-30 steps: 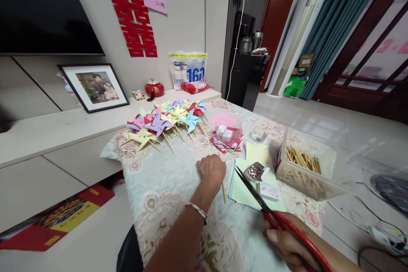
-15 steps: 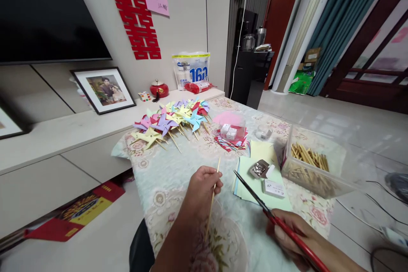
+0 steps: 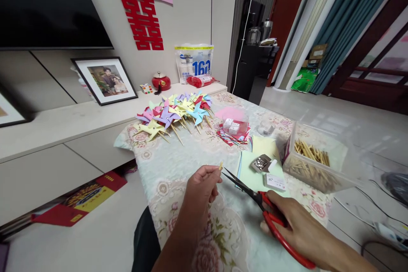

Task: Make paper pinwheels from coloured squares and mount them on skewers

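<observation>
My left hand [image 3: 199, 189] is pinched on a thin wooden stick [image 3: 220, 165], whose tip pokes out above my fingers. My right hand [image 3: 296, 225] grips red-handled scissors [image 3: 255, 197]. Their dark blades are parted, with the points just right of the stick's tip. Both hands hover over a floral tablecloth [image 3: 178, 161].
A pile of paper pinwheels [image 3: 174, 114] lies at the table's far left. Coloured paper sheets [image 3: 255, 165] with a small tin of pins [image 3: 260, 163] lie ahead of the scissors. A clear box of sticks [image 3: 310, 161] stands at the right. A low cabinet [image 3: 63, 136] runs along the left.
My left hand picked the stick up from the table and now holds it upright. My right hand swung the scissors in, blades opening toward the stick's tip.
</observation>
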`<state>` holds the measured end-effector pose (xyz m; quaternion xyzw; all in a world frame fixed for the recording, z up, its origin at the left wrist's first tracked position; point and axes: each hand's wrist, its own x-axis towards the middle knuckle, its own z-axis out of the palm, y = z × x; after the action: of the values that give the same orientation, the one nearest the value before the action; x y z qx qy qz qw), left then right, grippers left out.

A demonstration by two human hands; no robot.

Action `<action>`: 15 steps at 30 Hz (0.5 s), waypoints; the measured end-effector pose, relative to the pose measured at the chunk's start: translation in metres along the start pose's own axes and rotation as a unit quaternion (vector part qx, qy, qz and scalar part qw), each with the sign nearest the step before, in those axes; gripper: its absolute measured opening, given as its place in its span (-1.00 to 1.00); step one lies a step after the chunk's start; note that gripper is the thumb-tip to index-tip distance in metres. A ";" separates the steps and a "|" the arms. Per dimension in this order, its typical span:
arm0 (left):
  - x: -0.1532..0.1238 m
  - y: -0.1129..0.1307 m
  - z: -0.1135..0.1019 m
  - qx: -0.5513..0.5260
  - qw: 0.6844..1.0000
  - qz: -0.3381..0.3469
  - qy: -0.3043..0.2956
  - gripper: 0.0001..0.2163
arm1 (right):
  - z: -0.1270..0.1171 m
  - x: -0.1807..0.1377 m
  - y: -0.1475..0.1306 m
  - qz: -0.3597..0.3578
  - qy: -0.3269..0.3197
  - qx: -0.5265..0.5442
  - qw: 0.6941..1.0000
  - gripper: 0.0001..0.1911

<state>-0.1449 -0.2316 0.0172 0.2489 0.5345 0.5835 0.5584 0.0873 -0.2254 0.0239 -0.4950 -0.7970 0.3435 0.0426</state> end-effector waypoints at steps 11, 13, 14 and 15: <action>-0.005 0.003 0.004 -0.002 1.000 -0.023 -0.014 -0.84 | -0.005 0.006 -0.013 -0.012 0.003 0.008 1.000 -0.72; -0.007 0.002 0.004 0.001 0.999 -0.027 -0.025 -0.85 | -0.007 0.007 -0.015 -0.015 0.000 -0.001 1.000 -0.69; -0.008 0.002 0.004 0.001 0.999 -0.028 -0.033 -0.85 | -0.008 0.008 -0.015 -0.018 -0.001 -0.003 1.000 -0.68; -0.009 0.002 0.004 0.003 0.999 -0.030 -0.039 -0.85 | -0.008 0.008 -0.016 -0.021 -0.004 -0.005 1.000 -0.68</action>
<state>-0.1401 -0.2377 0.0230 0.2568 0.5211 0.5552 0.5952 0.0746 -0.2189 0.0372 -0.4766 -0.8091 0.3409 0.0443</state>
